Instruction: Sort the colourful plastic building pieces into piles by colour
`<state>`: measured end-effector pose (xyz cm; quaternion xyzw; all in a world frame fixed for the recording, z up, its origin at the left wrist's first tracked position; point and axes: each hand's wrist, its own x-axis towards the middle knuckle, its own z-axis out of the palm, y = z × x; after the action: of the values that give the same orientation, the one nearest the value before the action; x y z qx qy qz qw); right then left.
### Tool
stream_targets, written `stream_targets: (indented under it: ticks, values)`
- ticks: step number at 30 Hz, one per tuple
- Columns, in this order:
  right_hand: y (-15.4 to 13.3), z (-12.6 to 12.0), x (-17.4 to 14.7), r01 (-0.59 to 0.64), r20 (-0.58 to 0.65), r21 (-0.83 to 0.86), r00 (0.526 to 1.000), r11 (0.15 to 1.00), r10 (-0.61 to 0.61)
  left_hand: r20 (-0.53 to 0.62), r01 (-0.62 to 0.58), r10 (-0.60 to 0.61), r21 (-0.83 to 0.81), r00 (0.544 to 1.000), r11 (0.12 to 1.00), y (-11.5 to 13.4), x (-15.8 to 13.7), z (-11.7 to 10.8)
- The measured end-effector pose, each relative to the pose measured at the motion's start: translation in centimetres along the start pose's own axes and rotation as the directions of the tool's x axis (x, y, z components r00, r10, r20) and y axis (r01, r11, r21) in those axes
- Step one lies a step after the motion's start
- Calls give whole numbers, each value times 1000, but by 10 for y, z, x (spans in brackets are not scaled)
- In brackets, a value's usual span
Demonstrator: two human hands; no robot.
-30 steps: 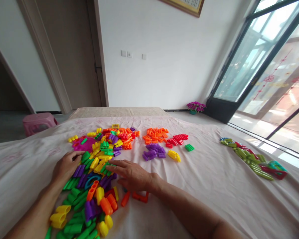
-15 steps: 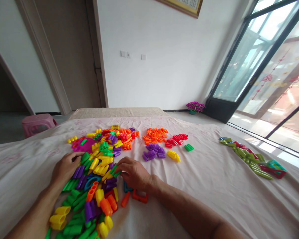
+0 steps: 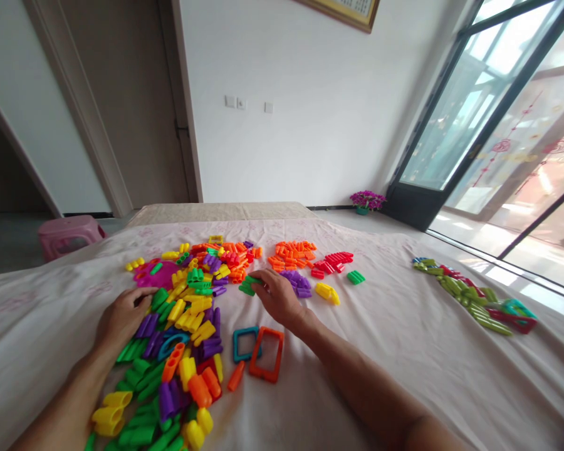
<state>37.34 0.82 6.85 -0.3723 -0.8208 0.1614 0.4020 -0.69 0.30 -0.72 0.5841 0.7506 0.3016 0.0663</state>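
My right hand point(image 3: 279, 300) is closed on a green plastic building block point(image 3: 249, 285), a row of joined tubes. It holds the block just left of a small group of purple blocks point(image 3: 298, 285), partly covering them. My left hand point(image 3: 126, 313) rests at the left edge of a large mixed pile of blocks. Its fingers are loosely curved and apart, with the fingertips against a green block point(image 3: 160, 298). Around it lie purple blocks point(image 3: 148, 326), yellow blocks point(image 3: 188, 319) and more green pieces point(image 3: 145, 379).
Blue point(image 3: 235, 346) and orange point(image 3: 278, 357) square frames lie beside the pile. Farther back are groups of orange blocks point(image 3: 291, 254), red blocks point(image 3: 333, 263), yellow blocks point(image 3: 328, 292) and a green block point(image 3: 356, 277). Olive-green pieces point(image 3: 465, 294) lie far right. A pink stool point(image 3: 70, 235) stands left.
My right hand has lifted the green block off the pile and carried it away and to the right, beside the purple group. The two square frames are now uncovered. My left hand has hardly moved.
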Motion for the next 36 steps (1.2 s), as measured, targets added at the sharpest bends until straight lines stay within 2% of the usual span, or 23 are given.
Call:
stream_targets:
  ticks: [9, 25, 36]
  values:
    - [20, -14, 9, -40, -130, 5, 991, 999, 40, 23, 18, -18, -13, 1000, 1000, -1, 1, 1]
    - [16, -15, 5, -8, -55, -45, 998, 999, 5, -1, 6, -6, -1, 1000, 1000, -3, 1, 1]
    - [21, -14, 4, -8, -51, -57, 999, 998, 5, 13, -2, 2, 10, 1000, 1000, -6, 2, 3]
